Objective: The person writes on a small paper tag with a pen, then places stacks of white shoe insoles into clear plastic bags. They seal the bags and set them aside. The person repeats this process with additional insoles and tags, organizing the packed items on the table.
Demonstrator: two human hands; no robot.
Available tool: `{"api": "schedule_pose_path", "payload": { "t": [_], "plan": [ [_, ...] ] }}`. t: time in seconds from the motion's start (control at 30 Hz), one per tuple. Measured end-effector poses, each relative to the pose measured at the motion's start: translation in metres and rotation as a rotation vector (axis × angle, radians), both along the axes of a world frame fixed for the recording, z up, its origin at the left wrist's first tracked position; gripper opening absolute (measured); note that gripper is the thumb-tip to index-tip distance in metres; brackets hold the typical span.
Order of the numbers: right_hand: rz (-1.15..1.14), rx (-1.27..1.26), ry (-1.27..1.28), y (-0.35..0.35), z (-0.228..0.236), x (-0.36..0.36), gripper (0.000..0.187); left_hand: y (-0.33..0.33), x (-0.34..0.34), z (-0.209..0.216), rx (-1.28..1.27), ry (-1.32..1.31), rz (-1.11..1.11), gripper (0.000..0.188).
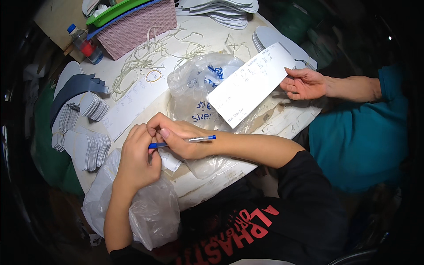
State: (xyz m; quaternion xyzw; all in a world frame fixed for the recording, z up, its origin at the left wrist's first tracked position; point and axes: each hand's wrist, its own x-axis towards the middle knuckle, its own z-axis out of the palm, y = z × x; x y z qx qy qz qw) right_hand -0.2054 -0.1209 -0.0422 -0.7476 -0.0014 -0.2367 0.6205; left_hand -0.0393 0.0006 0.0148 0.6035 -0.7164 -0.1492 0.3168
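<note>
A pen with blue ends [201, 139] lies across my right hand [181, 134], which is closed round it under the thumb. Close against it, my left hand [140, 154] has its fingers curled in, meeting the right fingertips near the pen's left end. Whatever the left fingers pinch, if anything, is hidden. Below the hands a small white slip [170, 160] shows on the table. A clear plastic bag with blue writing [194, 84] lies just beyond my right hand. Beside my left forearm is another crumpled clear bag [154, 212].
At right, another person's hand [304, 84] holds a handwritten white sheet [251, 86] over the bag. Stacked grey cut pieces [90, 150] stand left, near a long written paper [126, 115]. Pale cords [145, 57], a pink box [137, 31] and a bottle [86, 46] lie farther back.
</note>
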Motion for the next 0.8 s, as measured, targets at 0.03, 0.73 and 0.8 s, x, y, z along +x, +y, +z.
{"api": "schedule_pose_path", "payload": {
  "t": [0.03,0.73,0.8],
  "plan": [
    [0.029,0.008,0.012,0.0,0.001,-0.001,0.035,-0.001,-0.001,0.0,-0.005,0.0,-0.006,0.029],
    [-0.159,-0.501,-0.213,0.005,0.048,-0.034,0.029,0.005,0.02,0.038,-0.062,-0.147,-0.224,0.026],
    [-0.173,-0.565,-0.219,0.008,0.047,-0.037,0.027,0.006,0.018,0.04,-0.017,-0.073,-0.235,0.029]
  ]
}}
